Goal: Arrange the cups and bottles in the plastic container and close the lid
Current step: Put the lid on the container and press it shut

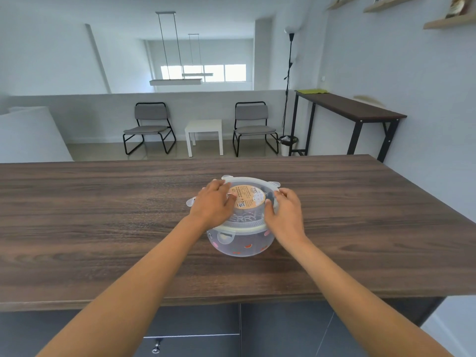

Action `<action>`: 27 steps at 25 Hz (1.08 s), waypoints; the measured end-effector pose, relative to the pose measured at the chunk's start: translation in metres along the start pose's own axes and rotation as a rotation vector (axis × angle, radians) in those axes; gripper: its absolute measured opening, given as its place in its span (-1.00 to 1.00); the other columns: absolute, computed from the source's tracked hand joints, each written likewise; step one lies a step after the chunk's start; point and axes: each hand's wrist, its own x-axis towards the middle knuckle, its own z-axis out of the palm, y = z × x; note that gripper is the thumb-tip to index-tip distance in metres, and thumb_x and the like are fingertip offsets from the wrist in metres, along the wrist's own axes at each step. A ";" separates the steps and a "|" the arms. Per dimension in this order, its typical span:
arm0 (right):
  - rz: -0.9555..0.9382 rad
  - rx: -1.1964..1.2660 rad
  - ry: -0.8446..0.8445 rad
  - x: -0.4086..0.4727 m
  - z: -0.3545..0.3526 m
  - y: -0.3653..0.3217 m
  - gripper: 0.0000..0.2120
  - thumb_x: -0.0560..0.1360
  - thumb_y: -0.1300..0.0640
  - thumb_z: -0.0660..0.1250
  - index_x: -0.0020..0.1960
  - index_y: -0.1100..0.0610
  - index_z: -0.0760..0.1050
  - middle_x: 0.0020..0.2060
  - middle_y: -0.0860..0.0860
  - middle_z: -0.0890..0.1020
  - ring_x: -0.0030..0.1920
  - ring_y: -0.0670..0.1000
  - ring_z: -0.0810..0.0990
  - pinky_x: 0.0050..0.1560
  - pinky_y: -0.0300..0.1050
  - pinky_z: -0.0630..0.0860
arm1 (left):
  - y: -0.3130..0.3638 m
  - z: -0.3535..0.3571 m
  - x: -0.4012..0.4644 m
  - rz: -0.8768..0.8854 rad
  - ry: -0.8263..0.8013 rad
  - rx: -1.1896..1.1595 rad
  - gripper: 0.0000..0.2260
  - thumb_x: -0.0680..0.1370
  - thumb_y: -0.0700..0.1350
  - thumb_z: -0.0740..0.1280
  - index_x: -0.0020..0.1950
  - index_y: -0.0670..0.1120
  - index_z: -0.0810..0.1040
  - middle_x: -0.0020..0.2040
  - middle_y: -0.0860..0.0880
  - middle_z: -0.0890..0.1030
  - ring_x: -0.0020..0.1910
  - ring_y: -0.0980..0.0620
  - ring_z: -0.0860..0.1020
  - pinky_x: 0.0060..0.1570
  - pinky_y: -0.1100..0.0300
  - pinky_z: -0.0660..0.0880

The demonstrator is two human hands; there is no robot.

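Observation:
A round translucent plastic container (pixel 240 243) with red fruit prints stands in the middle of the wooden table (pixel 103 215). Its clear lid (pixel 244 221) with an orange round label lies on top, with several clip tabs sticking out at the rim. My left hand (pixel 212 204) rests flat on the lid's left side. My right hand (pixel 284 212) holds the lid's right edge, thumb on top. Dark shapes show dimly through the lid and wall; cups and bottles cannot be made out.
Beyond the table's far edge are two grey chairs (pixel 149 124), a small white side table (pixel 204 134), a floor lamp and a dark console table (pixel 353 112) by the right wall. A drawer front with a knob (pixel 156 349) sits below the near edge.

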 end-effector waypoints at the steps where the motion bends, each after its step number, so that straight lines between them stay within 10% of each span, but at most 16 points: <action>1: -0.011 -0.012 -0.016 -0.005 0.003 -0.003 -0.64 0.55 0.14 0.19 0.26 0.32 0.46 0.31 0.17 0.43 0.35 0.13 0.37 0.36 -0.06 0.31 | 0.002 0.004 0.000 0.021 -0.070 0.038 -0.53 0.63 0.07 0.02 0.50 -0.08 0.24 0.53 -0.08 0.23 0.51 -0.06 0.17 0.51 -0.02 0.08; 11: 0.310 0.161 -0.093 -0.030 0.021 -0.018 -0.36 0.61 0.05 0.06 0.53 0.27 -0.16 0.53 0.24 -0.15 0.54 0.15 -0.17 0.50 -0.04 -0.09 | 0.001 0.013 0.000 -0.038 -0.278 0.220 -0.48 0.60 0.19 -0.14 0.56 0.10 -0.07 0.60 0.01 -0.08 0.57 -0.03 -0.13 0.50 -0.08 -0.21; 27: 0.343 0.558 0.163 -0.037 0.045 -0.022 -0.39 0.62 0.12 0.04 0.54 0.12 -0.22 0.56 0.01 -0.13 0.55 -0.01 -0.12 0.54 -0.07 -0.05 | -0.002 0.016 0.004 -0.021 -0.271 0.244 -0.49 0.60 0.17 -0.14 0.55 0.12 -0.05 0.59 0.04 -0.07 0.57 -0.02 -0.12 0.50 -0.08 -0.18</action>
